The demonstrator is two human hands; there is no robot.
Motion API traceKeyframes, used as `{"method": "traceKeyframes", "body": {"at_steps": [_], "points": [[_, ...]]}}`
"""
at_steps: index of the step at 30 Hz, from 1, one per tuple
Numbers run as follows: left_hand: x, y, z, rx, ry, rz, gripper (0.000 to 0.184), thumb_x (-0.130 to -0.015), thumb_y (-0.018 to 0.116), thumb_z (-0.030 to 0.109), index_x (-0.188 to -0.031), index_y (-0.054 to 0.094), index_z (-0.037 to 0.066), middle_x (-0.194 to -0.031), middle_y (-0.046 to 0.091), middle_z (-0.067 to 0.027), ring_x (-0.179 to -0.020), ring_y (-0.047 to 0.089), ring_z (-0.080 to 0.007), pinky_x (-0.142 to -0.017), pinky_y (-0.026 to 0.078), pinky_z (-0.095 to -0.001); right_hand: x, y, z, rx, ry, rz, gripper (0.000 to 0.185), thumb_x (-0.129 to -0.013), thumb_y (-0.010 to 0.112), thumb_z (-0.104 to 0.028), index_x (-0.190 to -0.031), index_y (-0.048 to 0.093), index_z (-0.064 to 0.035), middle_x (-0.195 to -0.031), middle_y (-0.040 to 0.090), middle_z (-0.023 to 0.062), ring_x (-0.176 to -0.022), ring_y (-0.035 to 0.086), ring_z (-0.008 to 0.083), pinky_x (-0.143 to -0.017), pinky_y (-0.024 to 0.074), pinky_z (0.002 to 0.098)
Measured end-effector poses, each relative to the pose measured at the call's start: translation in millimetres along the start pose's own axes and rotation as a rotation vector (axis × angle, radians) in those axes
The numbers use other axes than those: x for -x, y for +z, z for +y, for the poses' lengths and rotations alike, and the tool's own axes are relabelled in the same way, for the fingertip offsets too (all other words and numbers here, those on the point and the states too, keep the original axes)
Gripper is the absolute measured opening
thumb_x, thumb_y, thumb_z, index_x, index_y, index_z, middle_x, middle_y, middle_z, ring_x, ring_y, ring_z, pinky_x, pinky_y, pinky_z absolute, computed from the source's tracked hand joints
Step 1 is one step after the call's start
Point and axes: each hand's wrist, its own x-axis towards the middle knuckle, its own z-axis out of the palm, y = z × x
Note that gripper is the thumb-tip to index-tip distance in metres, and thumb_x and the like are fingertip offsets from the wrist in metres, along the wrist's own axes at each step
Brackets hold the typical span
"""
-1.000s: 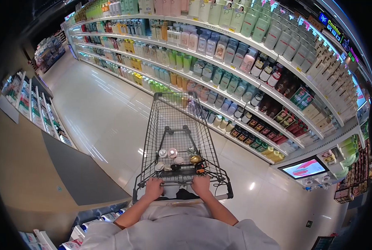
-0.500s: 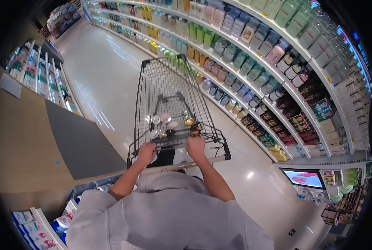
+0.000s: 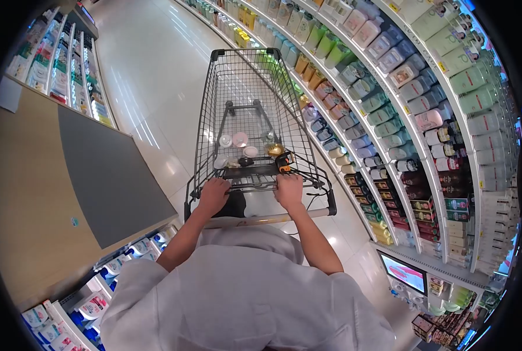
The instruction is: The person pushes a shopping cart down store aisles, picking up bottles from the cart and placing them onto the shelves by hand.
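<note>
My left hand (image 3: 214, 196) is closed around the rear frame bar of a wire shopping cart (image 3: 261, 220), just ahead of its push handle. On the same bar, farther right, my right hand (image 3: 288, 191) is closed too. Inside the cart, near my hands, lie several small round-topped containers: a pink one (image 3: 240, 139), a clear-white one (image 3: 226, 140) and a gold one (image 3: 275, 150). Beside my right hand sits a black and orange object (image 3: 284, 162) whose kind I cannot make out. The front of the basket shows bare wire mesh.
Curved shelves of bottles (image 3: 383, 93) run along the right side. To the left stands a beige and grey panel (image 3: 109, 175), with stocked shelves (image 3: 50, 52) beyond it and white bottles (image 3: 94, 304) below. A lit screen (image 3: 402, 271) is at lower right. Shiny floor (image 3: 150, 76) stretches ahead.
The view has tilted and turned; the cart appears more upright and slightly right. The right-hand shelves have shifted in the frame. Both hands keep their hold on the cart.
</note>
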Motion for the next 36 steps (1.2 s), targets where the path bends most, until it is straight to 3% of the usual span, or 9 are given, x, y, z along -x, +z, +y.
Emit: {"method": "traceKeyframes", "body": {"at_steps": [19,20,21,25,29,30,33,35,36], "points": [[-129,-29,-106,-0.010,-0.101,0.065,0.018,-0.077,0.071,0.009,-0.094,0.067,0.011,-0.101,0.060,-0.0079,-0.098,0.059,-0.0311,-0.083,0.050,-0.0472,-188,8,-14,0.029,-0.015,-0.015,0.016,-0.076,0.077,-0.022,-0.074,0.064,-0.0132,-0.069,0.067,0.0059,-0.073,0.067,0.0272,-0.077,0.0435,0.0451],[-138,-27,-112,-0.016,-0.100,0.052,0.018,-0.077,0.072,0.010,-0.094,0.067,0.011,-0.101,0.060,-0.0081,-0.098,0.059,-0.0313,-0.083,0.050,-0.0472,-199,11,-11,0.090,0.001,-0.082,0.014,-0.076,0.076,-0.021,-0.075,0.065,-0.0130,-0.073,0.067,0.0066,-0.078,0.067,0.0274,-0.080,0.0435,0.0448],[-145,-25,-120,-0.007,-0.140,-0.031,0.020,-0.079,0.072,0.011,-0.099,0.067,0.012,-0.106,0.060,-0.0071,-0.107,0.058,-0.0302,-0.088,0.048,-0.0486,-208,9,-12,0.094,-0.020,-0.026,0.014,-0.076,0.076,-0.020,-0.077,0.065,-0.0128,-0.077,0.067,0.0072,-0.082,0.066,0.0277,-0.081,0.0431,0.0446],[-167,-34,-132,-0.007,-0.145,0.061,0.025,-0.078,0.072,0.010,-0.103,0.067,0.012,-0.113,0.059,-0.0086,-0.111,0.057,-0.0309,-0.089,0.049,-0.0491,-236,-6,-22,0.058,-0.113,0.199,0.015,-0.074,0.074,-0.018,-0.084,0.064,-0.0123,-0.085,0.066,0.0079,-0.089,0.064,0.0282,-0.084,0.0419,0.0443],[-189,-45,-143,-0.014,-0.141,0.119,0.030,-0.076,0.072,0.008,-0.105,0.068,0.013,-0.119,0.058,-0.0090,-0.113,0.057,-0.0312,-0.089,0.049,-0.0482,-269,2,-16,-0.013,-0.064,-0.008,0.023,-0.072,0.073,-0.014,-0.093,0.065,-0.0119,-0.096,0.065,0.0092,-0.097,0.062,0.0294,-0.090,0.0415,0.0461],[-194,-47,-146,-0.008,-0.144,0.114,0.030,-0.076,0.073,0.008,-0.106,0.068,0.013,-0.120,0.057,-0.0089,-0.113,0.057,-0.0313,-0.088,0.050,-0.0479,-275,0,-19,-0.014,-0.081,0.051,0.026,-0.071,0.074,-0.013,-0.095,0.065,-0.0124,-0.095,0.065,0.0088,-0.097,0.063,0.0290,-0.091,0.0410,0.0459],[-217,-50,-158,-0.046,-0.187,0.072,0.033,-0.072,0.073,0.007,-0.104,0.069,0.013,-0.107,0.063,-0.0078,-0.106,0.061,-0.0307,-0.086,0.050,-0.0465,-300,-9,-23,-0.011,-0.125,0.239,0.037,-0.068,0.074,-0.010,-0.104,0.064,-0.0135,-0.096,0.066,0.0075,-0.102,0.064,0.0271,-0.096,0.0387,0.0456],[-230,-50,-165,-0.070,-0.210,0.047,0.036,-0.069,0.074,0.007,-0.104,0.070,0.014,-0.096,0.066,-0.0066,-0.102,0.063,-0.0300,-0.086,0.050,-0.0454,-316,5,-15,-0.046,-0.074,-0.003,0.038,-0.069,0.075,-0.011,-0.105,0.064,-0.0121,-0.109,0.063,0.0096,-0.114,0.058,0.0282,-0.097,0.0385,0.0467],[-236,-50,-169,-0.066,-0.231,0.018,0.036,-0.070,0.075,0.008,-0.105,0.070,0.014,-0.099,0.066,-0.0071,-0.104,0.063,-0.0301,-0.087,0.049,-0.0452,-326,8,-12,-0.064,-0.051,-0.128,0.038,-0.069,0.075,-0.011,-0.105,0.064,-0.0113,-0.116,0.062,0.0107,-0.120,0.055,0.0287,-0.098,0.0384,0.0472]]}}
